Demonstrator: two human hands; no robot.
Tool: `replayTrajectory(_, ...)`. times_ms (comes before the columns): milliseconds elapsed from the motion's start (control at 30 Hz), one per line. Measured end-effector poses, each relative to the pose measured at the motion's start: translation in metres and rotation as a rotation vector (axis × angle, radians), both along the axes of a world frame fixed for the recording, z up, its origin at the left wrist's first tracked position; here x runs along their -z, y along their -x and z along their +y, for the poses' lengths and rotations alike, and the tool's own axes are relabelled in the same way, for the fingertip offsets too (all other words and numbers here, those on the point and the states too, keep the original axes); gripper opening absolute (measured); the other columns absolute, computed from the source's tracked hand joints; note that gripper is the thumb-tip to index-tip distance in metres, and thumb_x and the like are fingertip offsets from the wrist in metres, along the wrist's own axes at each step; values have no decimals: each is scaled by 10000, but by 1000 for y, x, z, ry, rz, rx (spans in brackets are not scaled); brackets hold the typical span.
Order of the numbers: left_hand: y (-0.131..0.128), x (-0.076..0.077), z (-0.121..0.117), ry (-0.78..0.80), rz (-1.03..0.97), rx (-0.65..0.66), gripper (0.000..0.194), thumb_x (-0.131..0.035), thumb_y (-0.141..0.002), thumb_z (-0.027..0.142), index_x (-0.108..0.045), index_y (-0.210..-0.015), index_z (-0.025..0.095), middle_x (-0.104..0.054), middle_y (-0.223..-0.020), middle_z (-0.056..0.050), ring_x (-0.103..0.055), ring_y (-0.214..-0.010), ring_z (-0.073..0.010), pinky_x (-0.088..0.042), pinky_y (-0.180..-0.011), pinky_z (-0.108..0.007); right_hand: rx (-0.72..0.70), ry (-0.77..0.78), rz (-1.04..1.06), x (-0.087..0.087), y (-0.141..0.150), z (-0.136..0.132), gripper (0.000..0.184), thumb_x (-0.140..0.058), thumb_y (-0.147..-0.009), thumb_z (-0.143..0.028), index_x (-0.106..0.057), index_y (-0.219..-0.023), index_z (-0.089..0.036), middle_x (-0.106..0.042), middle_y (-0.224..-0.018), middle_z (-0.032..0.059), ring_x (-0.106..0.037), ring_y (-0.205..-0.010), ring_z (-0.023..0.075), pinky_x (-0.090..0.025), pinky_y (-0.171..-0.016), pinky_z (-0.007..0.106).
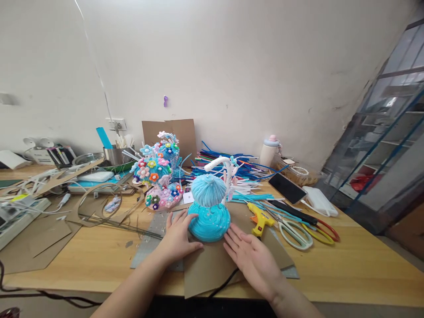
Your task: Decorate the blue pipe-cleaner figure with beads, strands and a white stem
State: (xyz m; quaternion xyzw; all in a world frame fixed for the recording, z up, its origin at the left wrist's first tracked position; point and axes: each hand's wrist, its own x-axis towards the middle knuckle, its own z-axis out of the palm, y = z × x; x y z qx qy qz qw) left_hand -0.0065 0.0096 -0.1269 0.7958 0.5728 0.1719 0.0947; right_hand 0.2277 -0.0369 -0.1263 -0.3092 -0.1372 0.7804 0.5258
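A light-blue fuzzy pipe-cleaner model with a domed top stands on a sheet of brown cardboard at the table's near edge. My left hand lies open against its left base, fingers touching the blue skirt. On the cardboard just right of the model rests my right hand, flat with fingers stretched out and fingertips close to the base. Neither hand holds anything.
A flowered pipe-cleaner ornament stands behind on the left. A yellow glue gun, scissors, a phone and a heap of blue pipe cleaners lie on the right. Cardboard scraps and cables cover the left of the wooden table.
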Motion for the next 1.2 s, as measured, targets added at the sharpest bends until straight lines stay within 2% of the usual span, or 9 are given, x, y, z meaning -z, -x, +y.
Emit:
replayTrajectory(267,-11,1,-10,47,-15,-56,836,-798,-587,451,-483,-1332,239,-484,-1448,-156,-278,-1436,-367,-104,-1163,-592,-20,15,-23,-7,-6,4,637,-464,-887,-274,-297,-1495,-181,-374,-1556,80,-411,-1389,199,-308,-1178,400)
replayTrajectory(533,-18,2,-20,82,-80,-80,807,-776,-616,419,-474,-1338,223,-454,-1462,-156,-252,-1440,-380,-136,-1161,-585,-37,-8,-88,-11,-17,12,660,-473,-885,-268,-276,-1495,-111,-383,-1539,155,-469,-1349,224,-331,-1160,420)
replayTrajectory(733,-16,-7,-15,132,-127,-155,659,-623,-716,251,-450,-1349,191,-520,-1405,-129,-386,-1373,-322,-255,-1132,-521,-31,-25,-254,-3,-23,23,651,-444,-871,-326,-306,-1474,-123,-423,-1515,157,-480,-1342,216,-364,-1140,402)
replayTrajectory(800,-12,-12,-6,145,-121,-163,748,-605,-712,231,-360,-1417,179,-475,-1451,-139,-385,-1378,-318,-261,-1128,-525,-28,-87,-357,3,-22,27,655,-429,-858,-378,-325,-1461,-144,-415,-1522,150,-461,-1357,218,-377,-1130,407)
replayTrajectory(900,-9,-17,13,163,-86,-104,1017,-703,-640,288,-178,-1507,195,-322,-1562,-142,-234,-1458,-345,-115,-1169,-573,-18,-188,-477,12,-19,33,742,-529,-797,-389,-308,-1473,-179,-357,-1557,129,-391,-1403,224,-345,-1146,413)
replayTrajectory(967,-7,-18,25,188,-58,-52,1191,-788,-559,346,-109,-1527,197,-264,-1586,-163,-158,-1478,-369,-20,-1170,-596,-7,-244,-553,18,-15,37,948,-662,-709,-329,-192,-1520,-190,-250,-1602,124,-290,-1453,226,-277,-1176,406)
replayTrajectory(1033,-4,-17,35,212,-37,8,1307,-841,-486,382,-81,-1533,201,-250,-1589,-183,-134,-1482,-378,19,-1169,-594,0,-298,-634,24,-13,40,1159,-753,-622,-252,-55,-1546,-198,-174,-1621,135,-228,-1474,242,-214,-1194,420)
replayTrajectory(1100,0,-14,42,229,-28,68,1371,-865,-444,402,-62,-1537,201,-235,-1591,-198,-120,-1485,-375,24,-1173,-584,-53,-395,-829,29,-11,42,1232,-777,-610,-229,19,-1551,-221,-201,-1611,147,-261,-1460,277,-215,-1185,474)
replayTrajectory(1200,4,-8,47,229,-40,124,1398,-869,-446,420,-27,-1539,197,-207,-1597,-207,-105,-1487,-372,31,-1173,-581,-166,-572,-1303,29,-7,44,1201,-755,-671,-230,66,-1548,-245,-286,-1571,159,-304,-1434,322,-278,-1139,536)
